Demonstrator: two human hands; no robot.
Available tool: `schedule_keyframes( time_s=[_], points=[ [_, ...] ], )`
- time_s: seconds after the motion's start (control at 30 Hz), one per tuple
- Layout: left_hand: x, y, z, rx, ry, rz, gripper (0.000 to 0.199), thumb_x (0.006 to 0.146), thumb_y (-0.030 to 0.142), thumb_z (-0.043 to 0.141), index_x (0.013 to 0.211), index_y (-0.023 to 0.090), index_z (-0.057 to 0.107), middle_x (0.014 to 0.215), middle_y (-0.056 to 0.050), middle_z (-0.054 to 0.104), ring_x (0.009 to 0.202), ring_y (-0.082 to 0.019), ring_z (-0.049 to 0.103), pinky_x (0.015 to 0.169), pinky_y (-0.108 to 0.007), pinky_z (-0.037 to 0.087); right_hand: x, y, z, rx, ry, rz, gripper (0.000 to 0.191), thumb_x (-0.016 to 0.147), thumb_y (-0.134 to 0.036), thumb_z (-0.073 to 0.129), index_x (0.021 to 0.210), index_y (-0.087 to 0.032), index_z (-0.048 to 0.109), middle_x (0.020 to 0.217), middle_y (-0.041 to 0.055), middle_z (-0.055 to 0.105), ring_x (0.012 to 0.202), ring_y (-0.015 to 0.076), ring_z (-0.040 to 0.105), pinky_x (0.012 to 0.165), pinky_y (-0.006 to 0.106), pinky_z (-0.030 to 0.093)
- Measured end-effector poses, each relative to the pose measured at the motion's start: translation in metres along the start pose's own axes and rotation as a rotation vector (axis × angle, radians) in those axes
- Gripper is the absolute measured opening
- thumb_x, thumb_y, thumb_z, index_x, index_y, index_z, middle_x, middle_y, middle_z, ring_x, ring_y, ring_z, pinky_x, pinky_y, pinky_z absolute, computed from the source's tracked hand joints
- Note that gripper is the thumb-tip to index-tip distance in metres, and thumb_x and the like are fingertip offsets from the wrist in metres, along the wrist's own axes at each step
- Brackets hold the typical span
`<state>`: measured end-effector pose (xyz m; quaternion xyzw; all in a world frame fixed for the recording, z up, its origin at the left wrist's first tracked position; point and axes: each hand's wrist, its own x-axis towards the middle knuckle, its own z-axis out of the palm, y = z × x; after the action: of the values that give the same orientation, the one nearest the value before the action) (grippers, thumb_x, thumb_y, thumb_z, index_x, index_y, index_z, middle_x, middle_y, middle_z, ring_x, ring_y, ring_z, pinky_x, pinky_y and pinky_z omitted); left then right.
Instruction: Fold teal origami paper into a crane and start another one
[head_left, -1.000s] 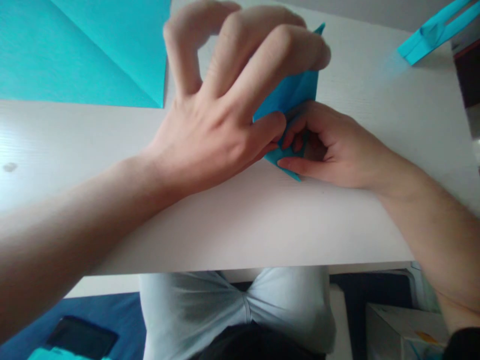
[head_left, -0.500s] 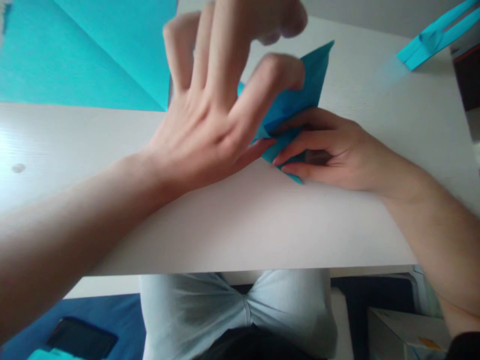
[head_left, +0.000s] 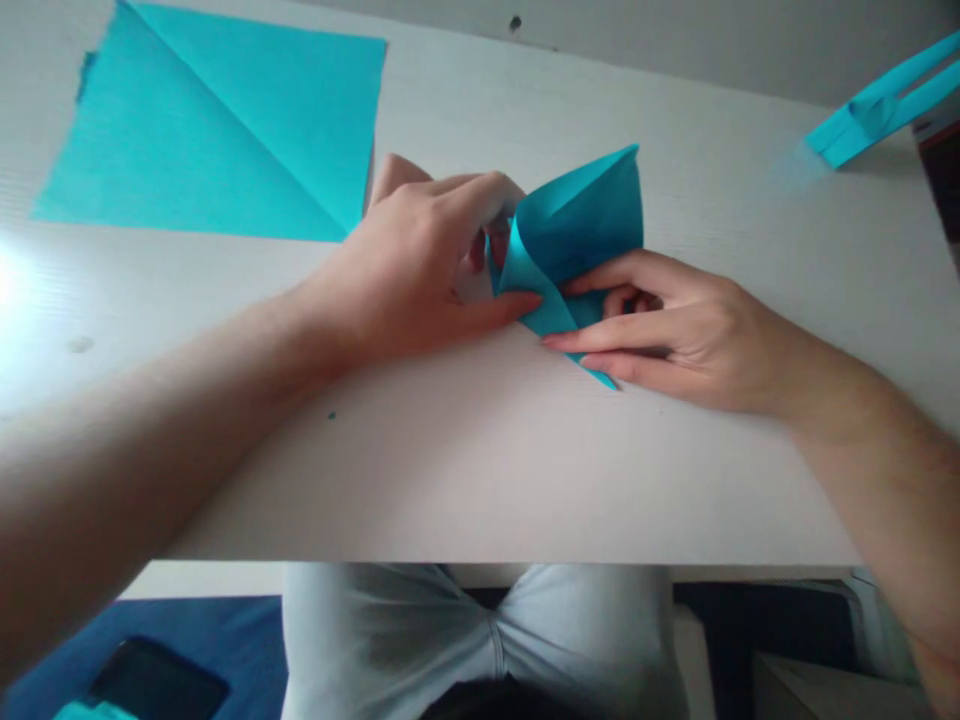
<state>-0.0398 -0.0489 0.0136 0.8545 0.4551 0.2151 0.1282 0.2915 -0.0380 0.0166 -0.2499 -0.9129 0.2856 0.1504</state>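
Note:
A partly folded sheet of blue paper (head_left: pixel 592 220) stands half raised on the white table, its upper flap curving up to a point. At its left edge my left hand (head_left: pixel 435 250) is closed on the paper, with the thumb along the lower fold and the other fingertips partly hidden behind it. From the right, my right hand (head_left: pixel 675 330) presses the lower part down. Its index finger reaches inside the fold, and other fingers lie on the lower layers near the bottom tip.
A flat turquoise sheet (head_left: pixel 247 130) with a diagonal crease lies at the upper left. A folded blue paper piece (head_left: pixel 862 120) is at the upper right. The table (head_left: pixel 480 480) ends in front of my lap. A dark phone (head_left: pixel 159 680) lies on blue cloth below.
My left hand has come down from above the paper and now grips its left side. The upper flap has opened out. My right hand stays on the lower part.

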Motion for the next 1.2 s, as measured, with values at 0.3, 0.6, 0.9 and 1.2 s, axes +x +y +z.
schedule_keyframes(
  time_s=[0.3, 0.6, 0.9, 1.2],
  points=[
    [0.004, 0.006, -0.001, 0.023, -0.035, -0.016, 0.038, 0.109, 0.027, 0.075, 0.089, 0.030, 0.043, 0.098, -0.004, 0.068, 0.093, -0.029, 0.067, 0.118, -0.057, 0.048, -0.003, 0.003, 0.001, -0.011, 0.000, -0.019, 0.050, 0.124, -0.033, 0.070, 0.161, -0.058, 0.092, 0.163, 0.0082, 0.083, 0.115, 0.0360, 0.086, 0.100, 0.061, 0.082],
    [0.006, 0.005, 0.002, 0.047, -0.053, -0.013, 0.011, 0.113, 0.036, 0.073, 0.107, 0.026, 0.072, 0.116, -0.011, 0.088, 0.100, -0.032, 0.078, 0.112, -0.058, 0.053, -0.001, 0.001, 0.003, -0.059, 0.014, -0.082, 0.055, 0.121, -0.030, 0.071, 0.168, -0.054, 0.087, 0.156, 0.0095, 0.084, 0.123, 0.0391, 0.086, 0.103, 0.060, 0.079],
    [0.005, 0.006, 0.003, 0.064, -0.064, -0.015, 0.010, 0.117, 0.032, 0.079, 0.115, 0.022, 0.078, 0.120, -0.010, 0.089, 0.100, -0.029, 0.077, 0.111, -0.053, 0.053, 0.000, 0.000, 0.002, -0.051, 0.021, -0.091, 0.046, 0.121, -0.025, 0.074, 0.159, -0.044, 0.093, 0.155, 0.0118, 0.085, 0.121, 0.0359, 0.086, 0.098, 0.057, 0.080],
    [0.000, 0.007, 0.017, 0.021, 0.034, -0.079, 0.015, 0.113, 0.031, 0.088, 0.114, 0.023, 0.076, 0.111, -0.001, 0.084, 0.095, -0.022, 0.071, 0.104, -0.045, 0.043, -0.001, -0.003, 0.007, -0.082, 0.012, -0.043, 0.038, 0.127, -0.029, 0.069, 0.152, -0.035, 0.096, 0.153, 0.0155, 0.074, 0.112, 0.0323, 0.076, 0.101, 0.054, 0.073]
  ],
)
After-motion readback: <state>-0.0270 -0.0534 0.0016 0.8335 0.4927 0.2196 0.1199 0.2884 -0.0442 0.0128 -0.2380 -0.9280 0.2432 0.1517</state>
